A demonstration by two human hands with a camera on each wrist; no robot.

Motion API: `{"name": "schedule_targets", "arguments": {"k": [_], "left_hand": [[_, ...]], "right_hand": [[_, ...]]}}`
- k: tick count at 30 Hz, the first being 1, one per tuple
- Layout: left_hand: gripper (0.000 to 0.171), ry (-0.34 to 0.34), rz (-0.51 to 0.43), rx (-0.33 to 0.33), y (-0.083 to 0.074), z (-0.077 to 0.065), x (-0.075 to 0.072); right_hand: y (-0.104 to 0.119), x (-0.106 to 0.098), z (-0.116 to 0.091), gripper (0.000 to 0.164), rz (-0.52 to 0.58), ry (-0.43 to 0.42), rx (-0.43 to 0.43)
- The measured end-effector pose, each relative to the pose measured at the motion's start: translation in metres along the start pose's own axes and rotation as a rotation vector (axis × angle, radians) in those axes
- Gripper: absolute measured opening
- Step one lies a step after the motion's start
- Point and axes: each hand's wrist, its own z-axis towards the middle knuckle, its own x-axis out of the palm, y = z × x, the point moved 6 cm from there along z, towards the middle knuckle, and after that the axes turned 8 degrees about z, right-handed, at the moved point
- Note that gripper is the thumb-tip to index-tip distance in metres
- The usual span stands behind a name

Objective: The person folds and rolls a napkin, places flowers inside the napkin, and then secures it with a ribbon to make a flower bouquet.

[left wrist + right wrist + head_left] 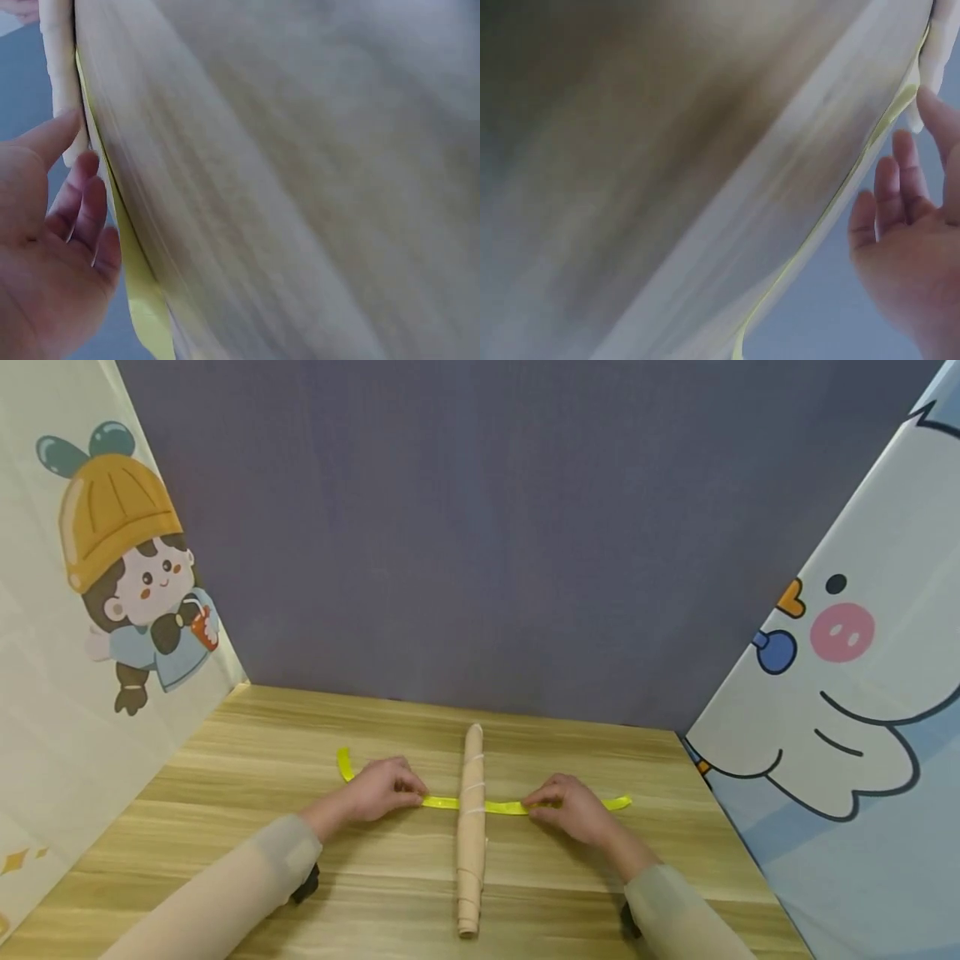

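A long beige roll (472, 852), wound into a slim tube with thin pale bands, lies on the wooden table pointing away from me. Beneath it a bright yellow ribbon (506, 807) runs crosswise, its part under the roll hidden. My left hand (386, 789) pinches the ribbon just left of the roll, with the ribbon's tail curling up behind that hand. On the other side my right hand (573, 808) pinches it between thumb and fingers, a short end showing past the knuckles. In the right wrist view the thumb meets the ribbon (894, 109) near the roll.
The wood-grain table (360, 893) ends at a dark grey-blue panel (480, 543) behind. Pale side panels with printed cartoons stand left (45, 710) and right (885, 710). A dark strap shows at each wrist.
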Motion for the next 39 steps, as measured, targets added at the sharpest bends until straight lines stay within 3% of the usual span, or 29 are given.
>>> {"name": "schedule_targets", "arguments": {"k": [4, 11, 22, 33, 39], "left_hand": [[0.009, 0.046, -0.028, 0.002, 0.007, 0.002, 0.001], [0.011, 0.068, -0.046, 0.018, 0.01, 0.004, -0.001], [0.014, 0.073, -0.043, 0.022, 0.009, 0.001, 0.002], [0.017, 0.122, -0.093, 0.031, 0.004, -0.017, -0.002], [0.019, 0.152, -0.093, 0.06, 0.006, -0.025, -0.002]], "right_hand": [[-0.009, -0.003, 0.004, 0.014, 0.042, 0.05, 0.048], [-0.019, -0.006, 0.004, 0.018, 0.088, 0.121, 0.075], [-0.024, -0.009, -0.007, 0.019, 0.006, 0.105, 0.055], [-0.016, -0.004, -0.018, 0.019, 0.102, 0.158, 0.039], [-0.016, 0.001, -0.021, 0.018, 0.097, 0.193, 0.044]]}}
